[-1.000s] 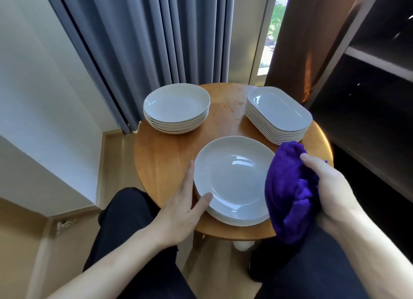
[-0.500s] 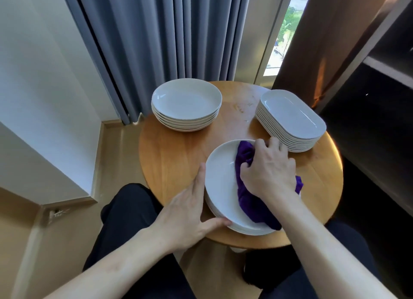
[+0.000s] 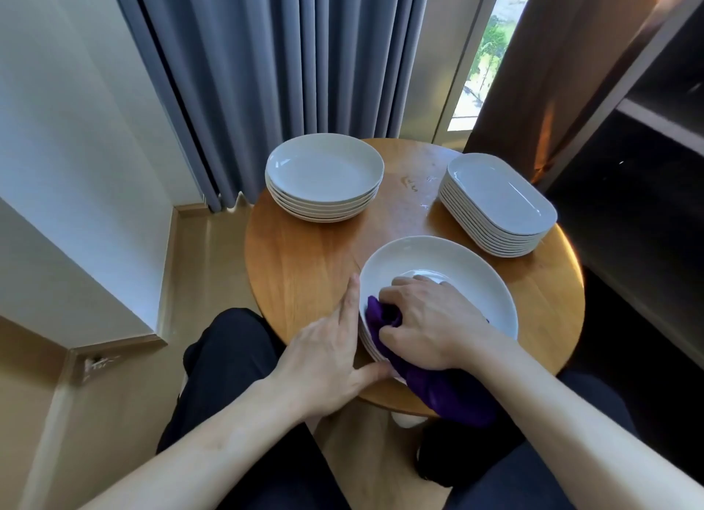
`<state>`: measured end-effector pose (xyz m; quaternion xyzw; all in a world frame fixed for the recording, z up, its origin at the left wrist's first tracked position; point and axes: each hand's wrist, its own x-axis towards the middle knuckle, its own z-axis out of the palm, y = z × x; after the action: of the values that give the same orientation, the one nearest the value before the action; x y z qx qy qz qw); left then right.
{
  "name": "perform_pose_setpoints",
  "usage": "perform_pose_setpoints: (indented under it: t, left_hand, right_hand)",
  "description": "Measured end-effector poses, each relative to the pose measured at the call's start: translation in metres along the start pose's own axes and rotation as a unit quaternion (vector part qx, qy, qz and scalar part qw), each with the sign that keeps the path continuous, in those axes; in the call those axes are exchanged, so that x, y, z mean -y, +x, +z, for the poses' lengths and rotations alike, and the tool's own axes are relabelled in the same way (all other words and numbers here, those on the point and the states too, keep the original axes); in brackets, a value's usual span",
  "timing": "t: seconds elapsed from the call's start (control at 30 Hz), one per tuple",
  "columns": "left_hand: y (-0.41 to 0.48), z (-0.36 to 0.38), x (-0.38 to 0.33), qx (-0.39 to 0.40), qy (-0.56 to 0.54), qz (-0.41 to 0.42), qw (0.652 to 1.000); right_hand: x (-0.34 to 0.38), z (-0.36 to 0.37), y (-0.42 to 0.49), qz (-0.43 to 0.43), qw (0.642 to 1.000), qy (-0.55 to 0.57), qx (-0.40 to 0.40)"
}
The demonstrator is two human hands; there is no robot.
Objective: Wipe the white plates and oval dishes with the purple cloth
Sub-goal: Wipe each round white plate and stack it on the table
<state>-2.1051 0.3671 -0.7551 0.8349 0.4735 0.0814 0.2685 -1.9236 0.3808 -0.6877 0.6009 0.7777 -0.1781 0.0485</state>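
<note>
While the left grip (image 3: 327, 361), fingers straight, braces the near plate (image 3: 457, 265) by its rim on the bench (image 3: 304, 273), the right grip (image 3: 430, 319), curled round the purple cloth (image 3: 381, 315), presses it inside that plate: wiping step, next likely sweeping its far side.

The right hand (image 3: 430, 319) grips the cloth (image 3: 449, 391) inside the top plate (image 3: 461, 261) of the near stack, its tail hanging past the counter (image 3: 304, 273) edge. The left hand (image 3: 327, 357) rests straight-fingered against that plate's left rim. Behind stand more plates (image 3: 324, 166), left, and oval dishes (image 3: 499, 193), right.
</note>
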Motion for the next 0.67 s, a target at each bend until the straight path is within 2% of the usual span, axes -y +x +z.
perform_pose_setpoints:
  t: [0.07, 0.3, 0.4, 0.5, 0.67]
  left_hand:
    - [0.001, -0.001, 0.001, 0.001, -0.001, -0.002, 1.0]
    - [-0.002, -0.001, -0.001, -0.009, -0.044, 0.01, 0.999]
    - [-0.003, 0.0, -0.003, -0.036, -0.084, 0.038, 0.995]
    - [-0.001, 0.002, -0.002, -0.052, -0.115, 0.05, 0.991]
    - [-0.002, 0.004, -0.001, -0.05, -0.102, 0.044, 0.993]
  right_hand:
    - [0.002, -0.01, -0.008, 0.008, 0.999, 0.025, 0.028]
    - [-0.013, -0.014, -0.067, -0.014, 0.998, 0.052, 0.031]
    - [-0.014, 0.006, -0.065, -0.042, 0.999, -0.018, -0.027]
    - [-0.015, 0.013, -0.043, -0.029, 0.996, -0.017, -0.084]
    - [-0.021, 0.02, -0.003, -0.007, 0.987, -0.047, -0.152]
